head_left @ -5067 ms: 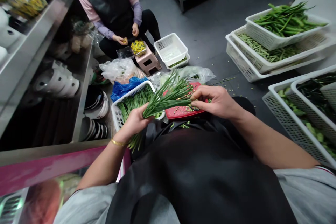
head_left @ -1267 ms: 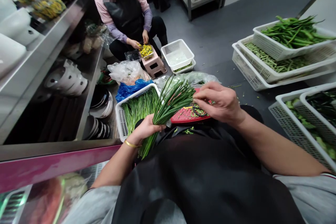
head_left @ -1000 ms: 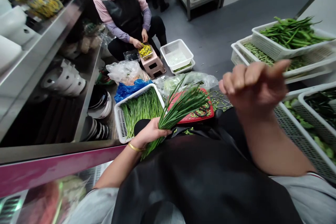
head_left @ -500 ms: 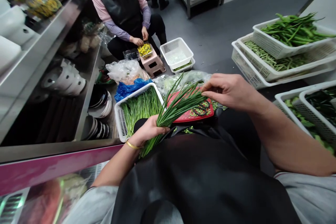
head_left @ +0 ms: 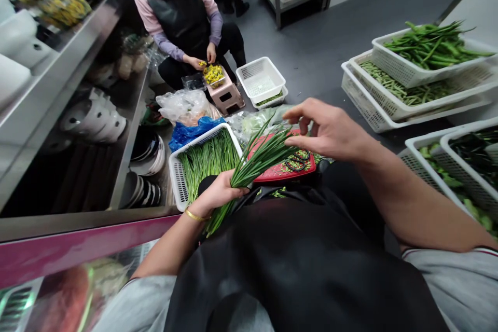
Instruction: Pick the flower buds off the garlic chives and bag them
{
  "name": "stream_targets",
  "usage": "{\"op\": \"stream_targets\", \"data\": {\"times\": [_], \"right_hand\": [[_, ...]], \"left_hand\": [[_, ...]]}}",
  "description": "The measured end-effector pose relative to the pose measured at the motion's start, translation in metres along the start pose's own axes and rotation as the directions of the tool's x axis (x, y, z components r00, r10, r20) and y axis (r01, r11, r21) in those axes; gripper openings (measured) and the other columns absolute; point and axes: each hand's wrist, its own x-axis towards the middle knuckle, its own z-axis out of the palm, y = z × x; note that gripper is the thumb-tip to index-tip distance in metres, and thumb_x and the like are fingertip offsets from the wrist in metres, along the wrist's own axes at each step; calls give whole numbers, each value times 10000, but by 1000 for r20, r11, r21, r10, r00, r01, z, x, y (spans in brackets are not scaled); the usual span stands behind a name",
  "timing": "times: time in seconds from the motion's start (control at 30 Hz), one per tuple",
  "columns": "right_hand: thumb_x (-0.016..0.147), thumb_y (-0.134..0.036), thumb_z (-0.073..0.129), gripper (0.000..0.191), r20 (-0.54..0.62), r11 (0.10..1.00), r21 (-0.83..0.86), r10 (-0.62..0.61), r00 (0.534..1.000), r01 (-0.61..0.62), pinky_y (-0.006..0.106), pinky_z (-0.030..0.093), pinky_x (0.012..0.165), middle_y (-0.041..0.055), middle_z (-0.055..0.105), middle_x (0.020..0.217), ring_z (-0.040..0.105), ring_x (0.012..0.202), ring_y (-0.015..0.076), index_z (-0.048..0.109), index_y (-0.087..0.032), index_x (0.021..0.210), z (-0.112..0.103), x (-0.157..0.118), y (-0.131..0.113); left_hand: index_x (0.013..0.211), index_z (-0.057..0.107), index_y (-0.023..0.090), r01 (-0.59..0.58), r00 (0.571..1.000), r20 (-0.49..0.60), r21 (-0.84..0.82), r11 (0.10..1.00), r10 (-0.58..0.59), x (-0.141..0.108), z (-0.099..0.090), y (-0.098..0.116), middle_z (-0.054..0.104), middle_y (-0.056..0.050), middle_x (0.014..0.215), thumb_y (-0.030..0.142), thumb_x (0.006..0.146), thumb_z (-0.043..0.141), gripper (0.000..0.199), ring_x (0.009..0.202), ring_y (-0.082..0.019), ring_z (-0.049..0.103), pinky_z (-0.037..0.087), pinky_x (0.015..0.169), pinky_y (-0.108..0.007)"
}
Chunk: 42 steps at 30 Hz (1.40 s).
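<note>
My left hand [head_left: 222,190] is wrapped round a bunch of long green chives [head_left: 260,163], whose tips fan out to the upper right. My right hand [head_left: 324,127] hovers at those tips, thumb and fingers apart, with nothing visible between them. Below the bunch lies a red tray [head_left: 268,172] strewn with green trimmings, and black-handled scissors [head_left: 299,161] rest on it. A white basket [head_left: 176,179] full of chives [head_left: 208,158] stands beside my left hand. Part of the red tray is hidden behind the bunch.
Across from me a seated person [head_left: 182,21] handles yellow flowers [head_left: 213,73] on a pink stool [head_left: 226,97]. White baskets [head_left: 389,109] of green peppers [head_left: 436,46] and beans are stacked at right. A steel shelf [head_left: 128,140] with white containers runs along the left.
My right hand has opened from a pinch at the chive tips and shifted slightly left and up. The left hand still holds the bunch. The other person's hand has lifted a flower.
</note>
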Motion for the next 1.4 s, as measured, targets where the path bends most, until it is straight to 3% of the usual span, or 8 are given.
{"op": "stream_targets", "data": {"times": [0.17,0.37,0.63,0.83,1.03,1.2,1.27,1.4], "right_hand": [[751,-192,600,72,170,992,-94,-65,983,81,241,369,610,-2,510,716,443,624,94,572,-172,687,5,7,7],[795,-302,617,134,285,988,-111,-73,956,109,240,367,633,3,528,737,467,654,105,603,-175,754,1,0,5],[691,-206,526,57,74,988,-132,97,993,-86,265,381,669,10,507,726,466,669,120,507,-182,643,17,-2,10],[627,-192,538,47,251,973,-127,220,943,-194,279,422,683,26,552,718,515,677,144,506,-185,593,45,-18,20],[625,-166,580,27,179,982,-77,183,967,-171,327,454,779,55,610,752,573,776,192,574,-185,606,51,-27,25],[647,-203,523,37,-201,977,151,181,963,-152,325,451,768,26,578,760,566,762,169,532,-195,612,44,-18,28],[648,-219,525,43,-152,974,173,172,973,-145,324,450,774,28,584,769,571,775,171,536,-193,616,46,-21,28],[671,-239,536,87,155,982,-8,188,970,-189,335,441,769,46,598,775,565,766,180,589,-179,636,57,-35,33]], "left_hand": [[721,572,142,-44,999,15,4,999,44,0,0,-7,599,11,725,234,635,676,163,706,-137,545,482,704,-257],[782,600,131,-40,998,45,17,999,39,2,-3,-15,621,5,741,219,648,668,174,694,-133,549,487,686,-246],[969,662,124,-115,986,-90,237,965,140,4,4,-16,686,-26,830,223,722,619,269,786,-178,628,509,760,-275],[1264,602,212,5,838,-396,694,720,375,0,-6,-21,713,-65,1066,149,750,554,519,941,-226,667,510,814,-299],[1275,623,202,95,802,-279,933,347,529,-4,-10,-25,647,-59,755,100,706,536,585,652,-194,597,439,615,-270],[1257,632,202,62,717,-236,959,276,656,1,-5,-28,626,-73,776,108,763,518,516,665,-182,576,409,626,-270],[1261,631,207,86,706,-253,958,274,661,2,-10,-28,621,-69,770,106,759,524,523,656,-180,568,397,618,-271],[1263,635,229,194,731,-343,933,302,590,0,-21,-27,615,-63,757,80,740,528,554,628,-174,549,371,608,-273]]}}
